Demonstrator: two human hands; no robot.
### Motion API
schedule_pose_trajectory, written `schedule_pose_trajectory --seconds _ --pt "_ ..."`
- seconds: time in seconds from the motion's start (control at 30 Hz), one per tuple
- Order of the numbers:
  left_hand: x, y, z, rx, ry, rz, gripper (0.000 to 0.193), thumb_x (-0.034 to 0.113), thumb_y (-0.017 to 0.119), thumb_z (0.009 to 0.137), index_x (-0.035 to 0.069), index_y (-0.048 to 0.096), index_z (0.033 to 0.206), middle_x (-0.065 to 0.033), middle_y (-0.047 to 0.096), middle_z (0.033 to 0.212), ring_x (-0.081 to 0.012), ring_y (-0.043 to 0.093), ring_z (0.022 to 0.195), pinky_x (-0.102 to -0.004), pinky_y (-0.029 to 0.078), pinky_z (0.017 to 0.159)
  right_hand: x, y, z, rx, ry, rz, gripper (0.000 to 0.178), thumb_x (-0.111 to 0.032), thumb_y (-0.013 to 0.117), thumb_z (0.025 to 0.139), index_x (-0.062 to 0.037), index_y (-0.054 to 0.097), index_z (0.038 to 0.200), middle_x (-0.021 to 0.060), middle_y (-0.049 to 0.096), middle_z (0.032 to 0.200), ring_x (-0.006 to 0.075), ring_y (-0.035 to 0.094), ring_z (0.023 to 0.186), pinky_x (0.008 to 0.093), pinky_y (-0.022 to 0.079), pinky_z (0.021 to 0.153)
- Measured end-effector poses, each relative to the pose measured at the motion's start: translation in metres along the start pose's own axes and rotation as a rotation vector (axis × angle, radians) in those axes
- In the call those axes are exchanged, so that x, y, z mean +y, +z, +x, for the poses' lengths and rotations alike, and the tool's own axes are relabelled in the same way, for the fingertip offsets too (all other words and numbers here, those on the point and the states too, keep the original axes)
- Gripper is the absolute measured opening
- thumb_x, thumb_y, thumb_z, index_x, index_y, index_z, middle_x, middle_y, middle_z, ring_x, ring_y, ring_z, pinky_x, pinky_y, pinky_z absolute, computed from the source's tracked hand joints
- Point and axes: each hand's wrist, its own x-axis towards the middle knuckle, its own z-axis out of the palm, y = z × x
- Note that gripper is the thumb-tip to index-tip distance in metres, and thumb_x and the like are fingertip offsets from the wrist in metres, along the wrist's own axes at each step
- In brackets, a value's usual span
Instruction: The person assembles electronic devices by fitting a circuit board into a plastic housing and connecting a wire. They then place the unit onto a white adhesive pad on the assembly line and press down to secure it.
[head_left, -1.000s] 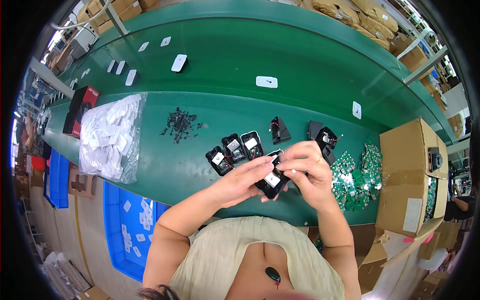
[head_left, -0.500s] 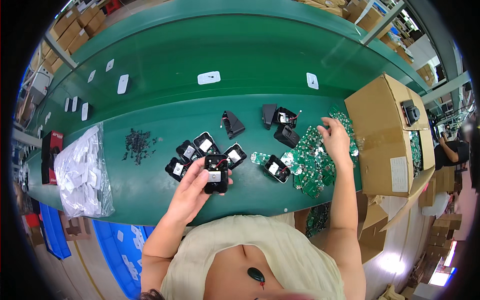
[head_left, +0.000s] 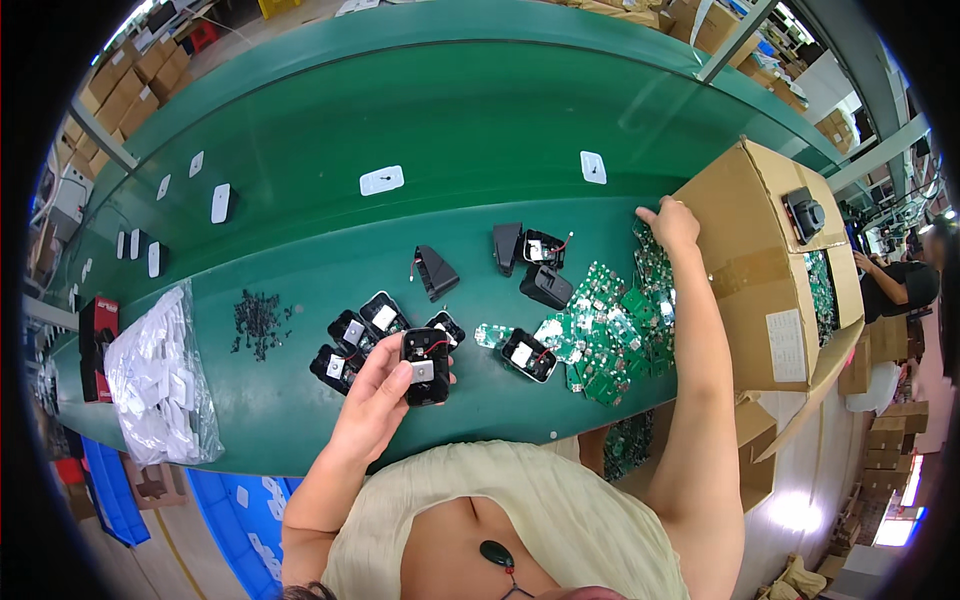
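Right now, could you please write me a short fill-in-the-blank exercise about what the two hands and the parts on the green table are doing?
1. The left hand holds a small black housing above the ____ table.
2. The right hand reaches over a heap of green ____.
3. Right of that heap stands an open ____ box.
4. Left of the loose screws lies a clear ____ of white parts.

Missing words: green; circuit boards; cardboard; bag

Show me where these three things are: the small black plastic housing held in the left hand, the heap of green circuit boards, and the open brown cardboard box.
small black plastic housing [head_left: 425, 366], head view, on its open face.
heap of green circuit boards [head_left: 612, 330], head view, on the middle of the heap.
open brown cardboard box [head_left: 752, 270], head view, on its taped side wall.
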Motion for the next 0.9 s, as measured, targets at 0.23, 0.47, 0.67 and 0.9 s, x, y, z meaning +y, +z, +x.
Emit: schedule_pose_trajectory --seconds 0.23,0.47,0.67,0.9 --pt "0.001 -0.002 0.002 -0.040 0.000 -0.010 0.046 0.025 0.048 0.090 0.001 0.034 0.128 -0.0142 0.051 0.114 -0.0231 0.056 0.098 -0.0354 0.046 0.083 0.001 -0.002 -0.009 0.037 -0.111 0.176 0.028 -0.029 0.068 0.073 -0.0058 0.058 0.085 0.0133 0.062 0.082 0.0297 0.060 0.078 0.0409 0.047 0.066" --pt "0.002 0.004 0.014 -0.257 -0.030 -0.204 0.048 0.027 0.045 0.091 0.001 0.032 0.129 -0.0159 0.048 0.120 -0.0253 0.056 0.098 -0.0348 0.047 0.079 -0.060 -0.061 -0.118 -0.114 -0.363 0.965 0.010 -0.009 0.062 0.079 -0.0052 0.057 0.086 0.0054 0.056 0.060 0.0123 0.055 0.048 0.0249 0.043 0.045" --pt "0.003 0.007 0.010 -0.279 -0.021 -0.177 0.057 0.036 0.049 0.088 0.000 0.034 0.129 -0.0195 0.046 0.120 -0.0277 0.059 0.092 -0.0353 0.050 0.074 -0.098 -0.068 -0.201 -0.171 -0.916 1.222 0.019 0.009 0.059 0.072 -0.0014 0.061 0.089 0.0122 0.062 0.082 0.0213 0.061 0.074 0.0277 0.048 0.063" --pt "-0.007 -0.011 -0.004 -0.045 0.121 -0.026 0.052 0.031 0.051 0.089 0.000 0.036 0.127 -0.0113 0.053 0.114 -0.0227 0.058 0.097 -0.0337 0.047 0.082 -0.133 -0.053 -0.228 -0.644 -0.733 1.651 0.021 0.000 0.049 0.087 0.0024 0.049 0.108 0.0070 0.057 0.089 0.0130 0.057 0.073 0.0244 0.046 0.060"
